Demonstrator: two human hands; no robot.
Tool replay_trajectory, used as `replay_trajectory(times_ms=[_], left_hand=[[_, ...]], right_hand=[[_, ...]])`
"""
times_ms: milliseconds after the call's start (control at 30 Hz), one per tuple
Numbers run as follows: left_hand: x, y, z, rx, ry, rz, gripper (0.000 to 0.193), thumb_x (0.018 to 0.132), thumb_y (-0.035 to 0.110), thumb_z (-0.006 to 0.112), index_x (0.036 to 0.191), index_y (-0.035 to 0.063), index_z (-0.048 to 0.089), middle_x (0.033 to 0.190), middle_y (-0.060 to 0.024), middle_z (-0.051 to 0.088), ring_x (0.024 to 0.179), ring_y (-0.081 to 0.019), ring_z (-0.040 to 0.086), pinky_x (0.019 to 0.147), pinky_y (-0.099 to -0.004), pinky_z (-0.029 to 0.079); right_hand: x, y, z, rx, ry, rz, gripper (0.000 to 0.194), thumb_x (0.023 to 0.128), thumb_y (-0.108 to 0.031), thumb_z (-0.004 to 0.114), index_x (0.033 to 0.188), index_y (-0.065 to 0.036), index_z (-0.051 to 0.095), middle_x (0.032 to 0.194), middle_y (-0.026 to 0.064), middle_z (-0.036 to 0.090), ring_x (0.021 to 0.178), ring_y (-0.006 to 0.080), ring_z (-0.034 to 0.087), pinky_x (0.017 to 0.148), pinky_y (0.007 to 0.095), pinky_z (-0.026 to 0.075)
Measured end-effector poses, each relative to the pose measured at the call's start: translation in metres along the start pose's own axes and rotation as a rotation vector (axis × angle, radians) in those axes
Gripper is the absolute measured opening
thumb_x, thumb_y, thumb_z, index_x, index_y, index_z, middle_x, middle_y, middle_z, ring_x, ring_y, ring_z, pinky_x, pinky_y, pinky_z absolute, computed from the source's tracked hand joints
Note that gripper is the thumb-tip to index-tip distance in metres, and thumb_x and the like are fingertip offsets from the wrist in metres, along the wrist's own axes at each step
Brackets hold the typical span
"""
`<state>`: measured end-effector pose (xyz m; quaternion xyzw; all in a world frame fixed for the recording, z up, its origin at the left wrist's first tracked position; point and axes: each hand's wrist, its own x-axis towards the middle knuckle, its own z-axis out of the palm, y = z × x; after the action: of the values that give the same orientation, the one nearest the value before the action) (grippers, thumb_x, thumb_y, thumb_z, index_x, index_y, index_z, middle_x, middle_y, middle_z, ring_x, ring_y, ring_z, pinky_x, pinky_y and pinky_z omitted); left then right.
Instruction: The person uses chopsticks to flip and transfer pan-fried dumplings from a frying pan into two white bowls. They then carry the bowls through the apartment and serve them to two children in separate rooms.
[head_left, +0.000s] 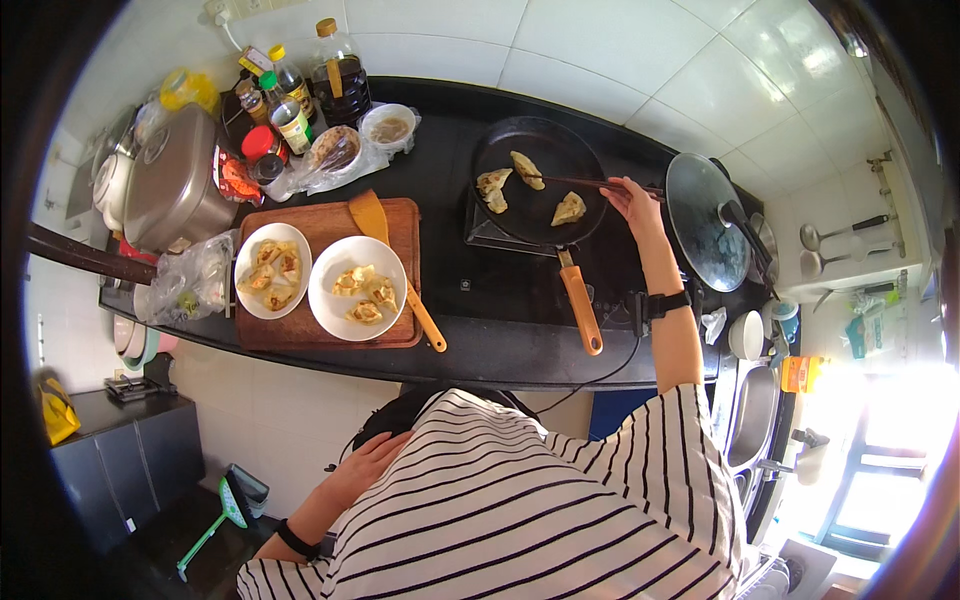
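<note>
My right hand grips a pair of dark chopsticks, whose tips touch a browned dumpling in the black frying pan. More dumplings lie in the pan, at its left side and at its lower right. The pan's orange handle points towards me. My left hand rests against my body below the counter, with no object seen in it. Two white bowls of fried dumplings, the left one and the right one, stand on a wooden board. A wooden spatula lies partly behind the right bowl.
A glass lid stands tilted right of the pan, near my forearm. Sauce bottles, small bowls and a lidded metal pot crowd the back left. A sink is at the right. A cable hangs from my right wrist.
</note>
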<state>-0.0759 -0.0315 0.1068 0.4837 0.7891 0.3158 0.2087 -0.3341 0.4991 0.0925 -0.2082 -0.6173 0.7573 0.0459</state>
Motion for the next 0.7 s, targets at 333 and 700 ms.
replay_trajectory(times_ms=[333, 700], left_hand=[[0.001, 0.003, -0.002, 0.040, -0.011, -0.015, 0.055, 0.080, 0.022, 0.043, 0.127, -0.0052, 0.035, 0.134, -0.0172, 0.035, 0.124, -0.0240, 0.035, 0.103, -0.0362, 0.026], [-0.003, 0.007, -0.003, 0.011, -0.077, -0.035, 0.064, 0.079, 0.018, 0.043, 0.134, -0.0046, 0.020, 0.140, -0.0160, 0.023, 0.129, -0.0214, 0.025, 0.107, -0.0362, 0.018]], right_hand=[[-0.024, -0.022, 0.000, -0.188, 0.043, -0.250, 0.025, 0.089, -0.021, 0.049, 0.101, -0.001, 0.058, 0.092, 0.0107, 0.063, 0.082, 0.0180, 0.064, 0.068, 0.0226, 0.049], [-0.031, -0.019, 0.032, -0.402, -0.068, -0.315, 0.029, 0.091, -0.025, 0.048, 0.107, -0.003, 0.057, 0.099, 0.0103, 0.061, 0.079, 0.0169, 0.063, 0.068, 0.0221, 0.047]])
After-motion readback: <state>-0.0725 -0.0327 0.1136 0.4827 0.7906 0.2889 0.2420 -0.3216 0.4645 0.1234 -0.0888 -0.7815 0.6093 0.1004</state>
